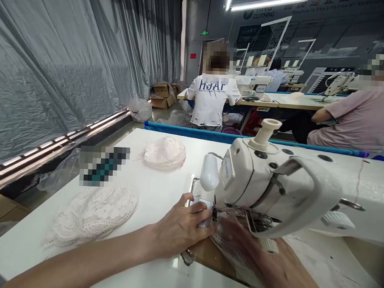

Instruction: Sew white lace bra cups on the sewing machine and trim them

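Note:
At the needle of a white sewing machine (238, 173), my left hand (184, 222) rests with its fingers apart and bent over the metal plate. Its thumb and fingertips are close to the presser foot (215, 213). My right hand (254, 248) reaches in under the machine head, on a strip of white eyelet fabric (221, 243). Motion smears this hand, and the machine partly covers its fingers, so its grip is unclear. The fabric runs from the needle area towards me, beneath the right hand.
Left of my hands lies a pile of white eyelet fabric pieces (96, 212). A smaller pale bundle (165, 153) sits farther back, and a pixelated dark item (105, 165) lies at the left edge. Beyond the blue edging (186, 131), people sit at other machines.

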### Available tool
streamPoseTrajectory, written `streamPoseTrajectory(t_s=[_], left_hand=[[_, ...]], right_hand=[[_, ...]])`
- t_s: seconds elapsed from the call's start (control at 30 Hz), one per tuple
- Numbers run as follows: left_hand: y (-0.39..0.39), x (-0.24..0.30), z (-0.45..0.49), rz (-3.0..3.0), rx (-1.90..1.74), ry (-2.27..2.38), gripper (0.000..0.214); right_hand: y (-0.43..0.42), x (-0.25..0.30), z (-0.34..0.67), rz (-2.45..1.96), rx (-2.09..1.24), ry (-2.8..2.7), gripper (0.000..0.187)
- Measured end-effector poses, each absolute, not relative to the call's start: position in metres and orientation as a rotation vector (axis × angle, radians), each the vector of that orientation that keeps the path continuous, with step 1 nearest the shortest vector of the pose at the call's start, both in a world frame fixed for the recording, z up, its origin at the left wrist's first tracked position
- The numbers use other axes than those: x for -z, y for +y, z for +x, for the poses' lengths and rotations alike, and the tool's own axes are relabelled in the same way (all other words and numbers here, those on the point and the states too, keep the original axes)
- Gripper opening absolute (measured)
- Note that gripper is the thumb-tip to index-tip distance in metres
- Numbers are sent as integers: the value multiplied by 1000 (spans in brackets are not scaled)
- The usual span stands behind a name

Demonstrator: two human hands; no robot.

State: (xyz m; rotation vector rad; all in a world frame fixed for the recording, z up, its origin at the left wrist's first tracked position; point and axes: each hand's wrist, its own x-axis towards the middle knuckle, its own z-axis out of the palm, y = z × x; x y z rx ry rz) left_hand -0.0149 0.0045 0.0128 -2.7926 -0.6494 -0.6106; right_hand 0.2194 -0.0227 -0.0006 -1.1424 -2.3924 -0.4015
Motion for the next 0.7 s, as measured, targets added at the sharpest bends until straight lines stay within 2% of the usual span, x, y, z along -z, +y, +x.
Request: streamPoseTrajectory(t_s=[0.17, 0.4, 0.7], left_hand=[[-5, -13, -12, -2793, 611, -617, 18], [-11, -12, -11, -2782, 570, -607, 19], [-11, -9, -14, -2839, 630, -593, 20]], right_hand=[[-41, -11, 222, -813, 239, -2743, 39], [-46, 3, 222, -870, 94, -2743, 28], [-45, 5, 224, -802, 159, -2815, 32]])
